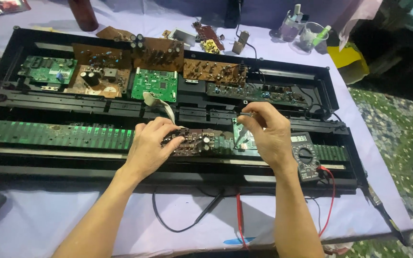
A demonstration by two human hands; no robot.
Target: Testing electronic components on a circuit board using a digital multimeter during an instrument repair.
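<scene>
At the centre of the frame the left hand (150, 145) pinches a small brown circuit board (190, 142) by its left edge, over the open black keyboard chassis (34, 102). The right hand (269, 136) is clenched on a slim probe (241, 136), tip down beside the multimeter (306, 155). The board looks light, stiff and fragile; its edges seem the safest hold.
</scene>
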